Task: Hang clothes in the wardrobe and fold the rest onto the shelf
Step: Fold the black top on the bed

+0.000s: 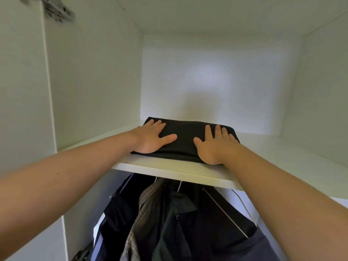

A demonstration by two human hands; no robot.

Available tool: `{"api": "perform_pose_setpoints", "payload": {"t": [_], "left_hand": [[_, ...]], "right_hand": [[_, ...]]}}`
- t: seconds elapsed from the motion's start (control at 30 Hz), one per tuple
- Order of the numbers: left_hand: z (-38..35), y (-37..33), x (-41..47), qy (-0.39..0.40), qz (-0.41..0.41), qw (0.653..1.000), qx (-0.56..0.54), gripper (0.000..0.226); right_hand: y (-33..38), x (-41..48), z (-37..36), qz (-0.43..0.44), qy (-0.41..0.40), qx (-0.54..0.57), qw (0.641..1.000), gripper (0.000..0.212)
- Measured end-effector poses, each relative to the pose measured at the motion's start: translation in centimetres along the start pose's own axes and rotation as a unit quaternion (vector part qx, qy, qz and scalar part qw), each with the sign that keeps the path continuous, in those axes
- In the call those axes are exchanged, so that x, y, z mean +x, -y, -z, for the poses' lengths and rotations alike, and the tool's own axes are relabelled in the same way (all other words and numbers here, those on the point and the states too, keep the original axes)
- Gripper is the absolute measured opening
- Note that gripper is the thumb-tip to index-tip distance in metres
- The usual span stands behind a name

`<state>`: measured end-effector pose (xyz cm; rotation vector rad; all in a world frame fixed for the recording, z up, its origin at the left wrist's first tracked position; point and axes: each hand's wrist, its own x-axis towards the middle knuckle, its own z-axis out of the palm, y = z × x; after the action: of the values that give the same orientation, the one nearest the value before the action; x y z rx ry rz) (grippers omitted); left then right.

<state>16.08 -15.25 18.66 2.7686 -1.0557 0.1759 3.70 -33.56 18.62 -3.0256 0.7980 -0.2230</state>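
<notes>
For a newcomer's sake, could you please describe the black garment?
Find the white wardrobe's shelf above the hanging clothes. Near its front edge lies a folded black garment, with the left hand and right hand pressed flat on it. Unlike the clothes below, it is folded, not hung.

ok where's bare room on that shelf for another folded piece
Bare shelf runs from the black folded cloth to the right wall, plus a strip behind it. Left only a narrow strip. Hanging clothes below are crowded.
</notes>
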Motion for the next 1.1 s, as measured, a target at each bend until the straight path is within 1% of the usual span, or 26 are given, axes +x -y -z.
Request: {"api": "perform_pose_setpoints", "payload": {"t": [0.07,0.1,0.17,0.2,0.23,0.27,0.33,0.37,0.4,0.43,0.47,0.5,0.53,0.57,0.6,0.67,0.7,0.73,0.77,0.8,0.9,0.97,1.07,1.1], "left_hand": [[0.1,0.1,-0.5,-0.001,0.017,1.000,0.022,0.087],[0.1,0.1,-0.8,-0.006,0.026,0.999,0.039,0.087],[0.0,0.4,-1.5,-0.009,0.044,0.996,0.082,0.087],[-0.1,0.3,-1.9,-0.006,0.054,0.993,0.106,0.087],[0.0,0.0,-2.6,-0.003,0.062,0.989,0.131,0.086],[0.2,-0.4,-3.3,-0.002,0.066,0.986,0.152,0.086],[1.3,-1.2,-4.4,-0.011,0.058,0.983,0.172,0.082],[2.1,-1.4,-4.9,-0.025,0.051,0.986,0.159,0.078],[3.0,-1.1,-5.2,-0.045,0.044,0.989,0.132,0.075],[3.8,-0.3,-5.1,-0.070,0.036,0.992,0.097,0.070],[4.5,0.7,-5.0,-0.098,0.025,0.993,0.064,0.061],[4.7,1.7,-4.8,-0.121,0.009,0.992,0.046,0.047],[4.4,2.8,-4.6,-0.133,-0.003,0.990,0.040,0.032],[3.8,3.8,-4.3,-0.128,-0.007,0.991,0.040,0.028],[3.1,4.8,-4.0,-0.115,-0.003,0.992,0.044,0.037],[2.0,6.6,-2.8,-0.090,0.021,0.993,0.074,0.056],[1.7,7.3,-1.9,-0.077,0.036,0.991,0.101,0.062],[1.7,7.9,-0.9,-0.057,0.056,0.989,0.126,0.065],[1.7,8.5,0.1,-0.035,0.078,0.986,0.142,0.066],[1.8,9.0,1.1,-0.013,0.097,0.983,0.153,0.067],[1.7,10.5,4.3,0.032,0.116,0.978,0.169,0.069],[1.4,11.4,6.0,0.040,0.111,0.978,0.169,0.069],[1.2,12.2,7.9,0.036,0.114,0.979,0.165,0.065],[1.1,12.4,8.5,0.035,0.114,0.978,0.171,0.064]], "right_hand": [[0.8,0.0,0.6,-0.028,-0.005,-0.032,0.999,0.074],[1.4,0.0,0.9,-0.034,-0.015,-0.079,0.996,0.071],[2.8,0.1,1.4,-0.037,-0.066,-0.160,0.984,0.057],[3.5,0.3,1.4,-0.035,-0.097,-0.153,0.983,0.049],[4.1,0.8,1.3,-0.037,-0.109,-0.110,0.987,0.042],[4.6,1.4,1.2,-0.043,-0.101,-0.052,0.993,0.040],[5.5,2.7,1.0,-0.042,-0.039,0.025,0.998,0.038],[5.9,3.2,1.2,-0.024,-0.019,0.040,0.999,0.038],[6.4,3.5,1.4,-0.006,-0.013,0.072,0.997,0.043],[6.9,3.8,1.6,0.011,0.005,0.115,0.993,0.052],[7.4,4.0,1.5,0.029,0.043,0.181,0.982,0.062],[8.0,4.2,1.2,0.046,0.079,0.227,0.970,0.068],[8.8,4.5,0.8,0.065,0.098,0.241,0.963,0.069],[9.4,4.9,0.2,0.084,0.090,0.223,0.967,0.069],[10.0,5.5,-0.3,0.099,0.054,0.196,0.974,0.066],[10.9,6.6,-1.0,0.124,-0.069,0.152,0.978,0.049],[11.3,6.9,-1.0,0.147,-0.130,0.139,0.971,0.037],[11.7,6.9,-0.9,0.175,-0.172,0.134,0.960,0.024],[12.0,6.8,-0.9,0.204,-0.186,0.145,0.950,0.015],[12.3,6.7,-1.0,0.233,-0.180,0.161,0.942,0.012],[12.6,6.6,-1.6,0.271,-0.152,0.152,0.938,0.021],[12.4,6.8,-2.0,0.285,-0.128,0.140,0.940,0.029],[11.9,7.0,-2.2,0.287,-0.062,0.111,0.949,0.044],[11.7,7.0,-2.2,0.284,-0.058,0.105,0.951,0.044]]}}
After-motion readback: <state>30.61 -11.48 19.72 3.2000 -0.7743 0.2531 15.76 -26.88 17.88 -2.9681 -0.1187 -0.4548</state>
